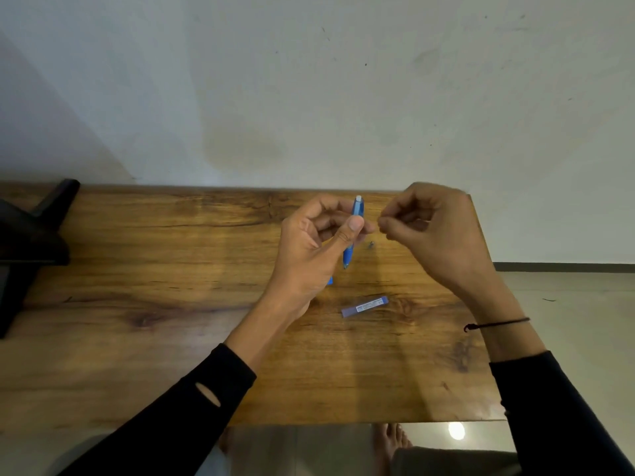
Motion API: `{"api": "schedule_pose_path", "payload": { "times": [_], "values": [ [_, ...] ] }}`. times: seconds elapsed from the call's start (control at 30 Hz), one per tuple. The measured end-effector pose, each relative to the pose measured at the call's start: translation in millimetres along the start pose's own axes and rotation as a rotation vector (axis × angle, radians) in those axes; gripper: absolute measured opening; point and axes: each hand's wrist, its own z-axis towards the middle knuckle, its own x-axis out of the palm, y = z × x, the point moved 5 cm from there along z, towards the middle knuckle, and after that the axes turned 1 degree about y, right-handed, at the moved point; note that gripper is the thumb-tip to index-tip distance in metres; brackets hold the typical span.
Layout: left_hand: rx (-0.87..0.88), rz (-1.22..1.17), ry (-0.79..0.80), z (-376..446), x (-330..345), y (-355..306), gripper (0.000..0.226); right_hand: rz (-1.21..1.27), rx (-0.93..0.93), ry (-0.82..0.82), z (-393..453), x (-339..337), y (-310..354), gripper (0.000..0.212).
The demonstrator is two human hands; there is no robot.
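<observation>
My left hand [316, 242] grips a blue mechanical pencil [354, 228] upright above the wooden table [171, 269], white end up and tip pointing down. My right hand [436, 231] is just right of the pencil's top, thumb and fingertips pinched together; whatever they hold is too thin to see. A small purple lead case [365, 306] lies flat on the table below the hands. A tiny dark piece [371, 244] lies on the table near the pencil. A bit of blue [330, 280] shows under my left palm.
A black stand [31, 242] sits at the table's left end. The white wall runs right behind the table's far edge. The table's right edge ends near my right wrist, with floor beyond. My bare feet [391, 441] show below the near edge.
</observation>
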Motion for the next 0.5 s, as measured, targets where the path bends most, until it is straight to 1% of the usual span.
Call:
{"api": "schedule_pose_path", "payload": {
  "times": [0.07,0.17,0.33,0.5],
  "values": [
    [0.001,0.002,0.001,-1,1,-1,0.013,0.209,-0.061,-0.059,-1,-6,16,0.014],
    [0.003,0.004,0.001,-2,3,-3,0.013,0.354,-0.147,-0.080,-1,-7,33,0.011],
    [0.000,0.019,0.008,-2,5,-4,0.015,0.406,-0.206,-0.062,-3,0,44,0.012],
    [0.008,0.040,0.013,-2,4,-4,0.016,0.355,-0.183,-0.012,-4,1,42,0.008]
  ]
}}
